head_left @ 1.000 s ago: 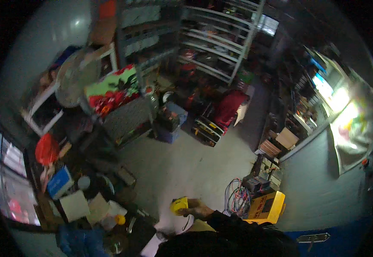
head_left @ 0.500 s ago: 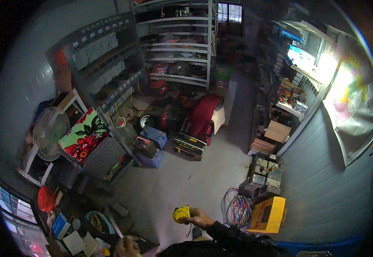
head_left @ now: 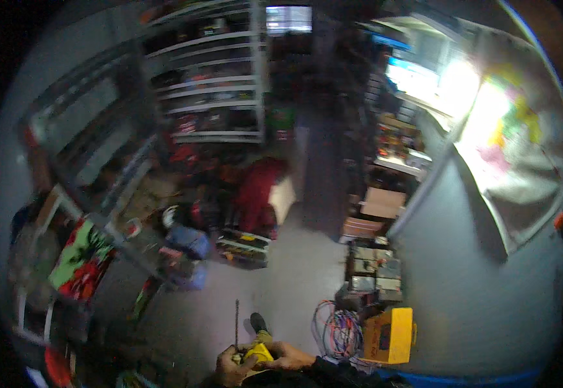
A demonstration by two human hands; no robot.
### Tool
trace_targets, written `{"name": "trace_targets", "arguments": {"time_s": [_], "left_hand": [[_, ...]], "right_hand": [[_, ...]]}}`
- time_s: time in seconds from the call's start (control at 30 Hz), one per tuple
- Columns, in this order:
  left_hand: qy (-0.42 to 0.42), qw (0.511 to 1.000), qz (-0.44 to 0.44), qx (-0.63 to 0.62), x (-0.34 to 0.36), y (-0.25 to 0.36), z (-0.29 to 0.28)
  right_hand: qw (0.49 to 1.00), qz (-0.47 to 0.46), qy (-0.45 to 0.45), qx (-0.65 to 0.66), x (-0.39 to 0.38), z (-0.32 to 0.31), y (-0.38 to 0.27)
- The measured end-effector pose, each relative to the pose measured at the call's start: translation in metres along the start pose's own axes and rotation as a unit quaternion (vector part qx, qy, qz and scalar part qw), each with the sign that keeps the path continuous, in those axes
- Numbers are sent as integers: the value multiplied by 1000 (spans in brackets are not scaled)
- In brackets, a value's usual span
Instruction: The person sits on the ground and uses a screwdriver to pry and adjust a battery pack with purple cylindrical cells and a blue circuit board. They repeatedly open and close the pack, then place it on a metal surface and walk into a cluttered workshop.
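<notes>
My two hands are close together at the bottom of the view, just left of the middle. My right hand [head_left: 291, 357] is closed around a yellow tape measure [head_left: 259, 353]. Beside it, my left hand [head_left: 231, 370] is closed, its fingers near the tape measure. A long, thin dark rod [head_left: 237, 322] stands up from the left hand's fingers. Its lower end is hidden there, and blur hides its exact kind. Whether the left fingers also touch the tape measure, I cannot tell.
My shoe [head_left: 257, 322] is on the grey floor ahead. To the right are a coil of cables [head_left: 341, 333], a yellow case [head_left: 399, 335] and several stacked batteries [head_left: 375, 268]. A toolbox [head_left: 242, 249] stands ahead, with shelving [head_left: 210, 139] behind and a flowered cloth [head_left: 84, 258] at left.
The view has swung right, so the room has shifted left and blurred. My right hand has brought the tape measure to my left hand, where a thin rod now shows upright.
</notes>
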State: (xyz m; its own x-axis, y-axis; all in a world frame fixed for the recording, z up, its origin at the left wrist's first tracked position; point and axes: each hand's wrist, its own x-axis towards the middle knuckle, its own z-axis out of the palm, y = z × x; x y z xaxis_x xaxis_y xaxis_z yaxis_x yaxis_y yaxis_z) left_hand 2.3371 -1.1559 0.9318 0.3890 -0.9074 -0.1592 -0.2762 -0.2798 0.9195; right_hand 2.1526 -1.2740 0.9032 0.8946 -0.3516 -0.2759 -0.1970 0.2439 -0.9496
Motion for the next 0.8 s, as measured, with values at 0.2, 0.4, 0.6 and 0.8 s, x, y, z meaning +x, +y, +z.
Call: {"name": "trace_targets", "arguments": {"time_s": [0.2, 0.4, 0.6, 0.8], "left_hand": [[-145, 978, -87, -126, 137, 28, 0], [-190, 977, -28, -89, 294, 68, -11], [-204, 963, -61, -163, 433, 83, 21], [-241, 944, -119, -189, 559, 95, 87]], "right_hand": [[997, -38, 48, -44, 65, -91, -45], [997, -31, 42, 55, 139, -190, -108], [979, 52, 181, 80, 164, -288, -136], [959, 66, 249, 121, 210, -422, -136]]}}
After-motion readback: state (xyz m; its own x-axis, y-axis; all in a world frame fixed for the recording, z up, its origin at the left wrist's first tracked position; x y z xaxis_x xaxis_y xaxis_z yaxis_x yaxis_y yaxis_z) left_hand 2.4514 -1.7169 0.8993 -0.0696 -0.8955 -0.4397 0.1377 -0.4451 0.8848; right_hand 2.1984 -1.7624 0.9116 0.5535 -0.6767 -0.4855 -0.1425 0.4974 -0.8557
